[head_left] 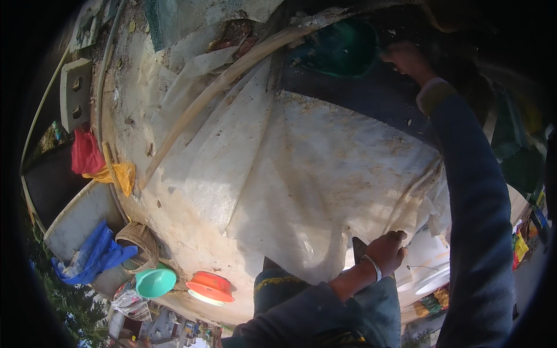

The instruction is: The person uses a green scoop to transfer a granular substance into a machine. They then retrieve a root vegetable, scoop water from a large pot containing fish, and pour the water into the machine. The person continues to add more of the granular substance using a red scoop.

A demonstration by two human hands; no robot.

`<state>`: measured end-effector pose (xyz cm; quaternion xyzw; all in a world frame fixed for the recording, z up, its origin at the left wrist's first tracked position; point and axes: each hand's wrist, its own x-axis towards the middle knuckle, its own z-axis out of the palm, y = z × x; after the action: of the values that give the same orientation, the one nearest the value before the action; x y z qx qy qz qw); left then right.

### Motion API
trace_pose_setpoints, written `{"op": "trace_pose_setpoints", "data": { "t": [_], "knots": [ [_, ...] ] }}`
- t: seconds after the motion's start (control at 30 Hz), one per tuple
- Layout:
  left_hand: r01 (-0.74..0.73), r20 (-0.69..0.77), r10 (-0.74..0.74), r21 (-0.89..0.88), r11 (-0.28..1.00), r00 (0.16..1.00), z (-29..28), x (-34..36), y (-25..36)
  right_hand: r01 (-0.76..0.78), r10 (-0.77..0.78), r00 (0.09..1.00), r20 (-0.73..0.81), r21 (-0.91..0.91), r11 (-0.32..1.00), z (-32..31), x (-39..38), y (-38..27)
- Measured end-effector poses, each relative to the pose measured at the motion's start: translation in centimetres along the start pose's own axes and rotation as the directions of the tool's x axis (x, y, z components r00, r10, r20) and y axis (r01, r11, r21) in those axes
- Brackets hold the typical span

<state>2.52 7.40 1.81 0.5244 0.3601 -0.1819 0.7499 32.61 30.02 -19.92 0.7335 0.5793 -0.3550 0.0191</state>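
Note:
My right hand (408, 60) reaches far forward into the shade, its fingers curled at the right rim of a green plastic basin (345, 51). The grip is dim, but the hand seems closed on that rim. Under the basin lies a dark sheet (360, 107). Close to my body, my left hand (387, 254) is curled into a loose fist above my lap, a pale bangle on its wrist. Nothing shows in its fingers. A whitish, dirt-specked plastic sheet (301, 168) spreads over the ground between my two hands.
A long curved wooden pole (220, 84) crosses the sheet's far left. Along the left stand a hollow concrete block (75, 95), red and yellow bags, a blue plastic sheet (98, 255), a turquoise basin (155, 282) and an orange basin (210, 286). White containers (428, 261) stand right of my left hand.

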Motion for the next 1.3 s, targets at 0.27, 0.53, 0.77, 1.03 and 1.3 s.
{"op": "trace_pose_setpoints", "data": {
  "t": [0.27, 0.53, 0.77, 1.03, 1.3],
  "knots": [
    [0.014, -0.007, -0.014, 0.007, 1.0, 1.0, 0.1, 0.0, 0.1, -0.297, 0.284, 0.916, -0.284, 0.0, 0.955, 2.7, -1.3, -4.2],
    [0.065, 0.016, -0.066, 0.07, 0.995, 0.998, 2.5, 0.4, -1.1, -0.307, 0.364, 0.88, -0.304, 0.22, 0.926, 7.0, -7.0, -5.4],
    [0.137, 0.066, -0.157, 0.241, 0.961, 0.985, 5.3, 0.9, -2.6, -0.351, 0.433, 0.896, -0.1, 0.439, 0.827, 13.2, -14.5, -5.4],
    [-0.054, 0.053, 0.036, 0.39, 0.919, 0.998, 8.9, 1.4, -6.6, -0.426, 0.665, 0.743, 0.078, 0.821, 0.379, 18.6, -35.1, -2.6],
    [0.083, 0.108, -0.151, 0.473, 0.877, 0.983, 10.8, 2.5, -7.4, -0.269, 0.882, 0.347, 0.319, 0.935, -0.232, 18.3, -63.3, -1.8]
  ]
}}
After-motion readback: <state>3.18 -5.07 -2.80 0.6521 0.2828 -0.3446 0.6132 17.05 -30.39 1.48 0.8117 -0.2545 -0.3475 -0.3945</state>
